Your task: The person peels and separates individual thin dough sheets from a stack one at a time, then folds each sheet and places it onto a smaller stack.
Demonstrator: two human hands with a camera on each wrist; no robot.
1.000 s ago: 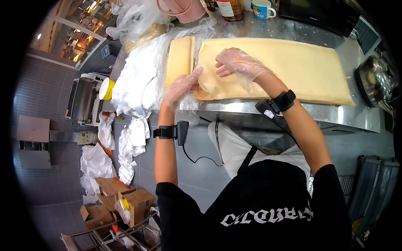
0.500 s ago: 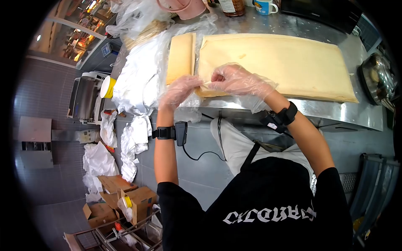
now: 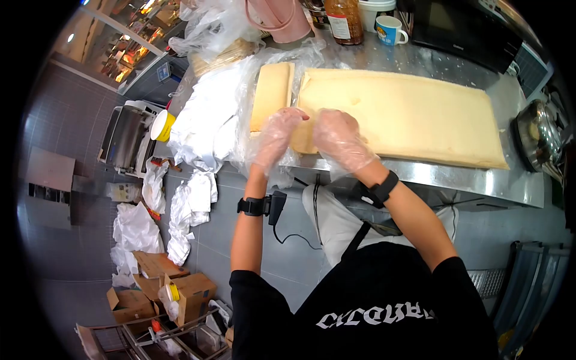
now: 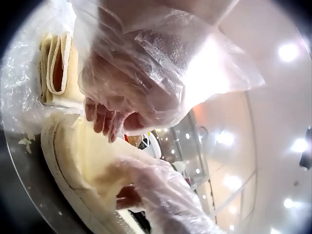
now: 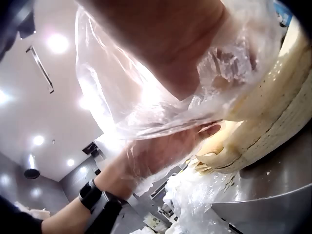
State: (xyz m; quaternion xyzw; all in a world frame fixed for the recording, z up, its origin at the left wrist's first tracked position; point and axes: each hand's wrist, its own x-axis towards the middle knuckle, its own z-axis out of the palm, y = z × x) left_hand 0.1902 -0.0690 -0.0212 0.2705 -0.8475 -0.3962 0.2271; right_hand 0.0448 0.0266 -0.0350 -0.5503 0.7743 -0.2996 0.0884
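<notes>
A stack of pale yellow sheets [image 3: 420, 117] lies on the metal counter, with a narrower folded stack [image 3: 273, 90] beside its left end. My left hand [image 3: 279, 135], in a clear plastic glove, is over the near left corner. The left wrist view shows that hand [image 4: 136, 83] above the sheets [image 4: 92, 161] with bent, relaxed fingers. My gloved right hand [image 3: 341, 139] is just right of it, fingers curled. Its fingers [image 4: 127, 197] pinch a thin sheet at the stack's end; in the right wrist view the glove hides these fingertips.
White bags [image 3: 210, 114] and clear plastic lie left of the stacks. A pink bucket [image 3: 279, 18], a sauce jar [image 3: 344, 24], a mug [image 3: 389, 31] and a black appliance [image 3: 465, 36] stand behind. A metal pot [image 3: 536, 135] is at the right.
My right hand moved left over the stack, came down to its left end and curled its fingers. My left hand shifted slightly along the same corner. The head view has tilted.
</notes>
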